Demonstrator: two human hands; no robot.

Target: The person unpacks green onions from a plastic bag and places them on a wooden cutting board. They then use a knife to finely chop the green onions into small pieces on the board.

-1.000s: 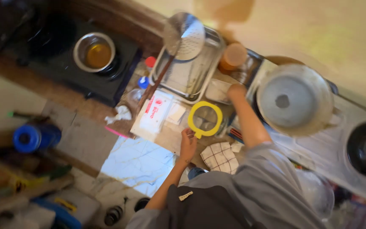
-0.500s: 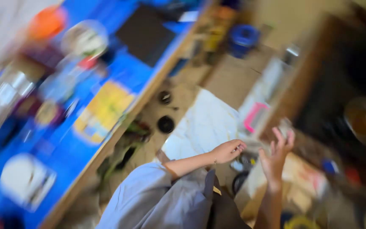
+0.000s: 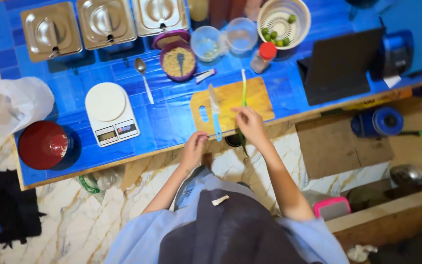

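My right hand (image 3: 251, 123) pinches a long green stalk (image 3: 243, 88) that lies lengthwise across a wooden cutting board (image 3: 257, 98) on the blue counter (image 3: 162, 122); the stalk's dark end hangs over the counter's front edge. A knife (image 3: 215, 115) with a blue handle lies on the board just left of that hand. My left hand (image 3: 194, 148) rests at the counter's edge beside the knife handle, holding nothing.
A white kitchen scale (image 3: 109, 111), a spoon (image 3: 143, 80), a purple bowl of grains (image 3: 177, 61), two clear cups (image 3: 223, 41), a red-capped shaker (image 3: 263, 56), a basket of limes (image 3: 284, 19), three lidded steel pans (image 3: 104, 22), a red bowl (image 3: 42, 145), and a dark tablet (image 3: 340, 66) crowd the counter.
The view swung from the stove side to this blue counter. My hands, earlier raised in the air, now rest at the cutting board, the right one on the green stalk.
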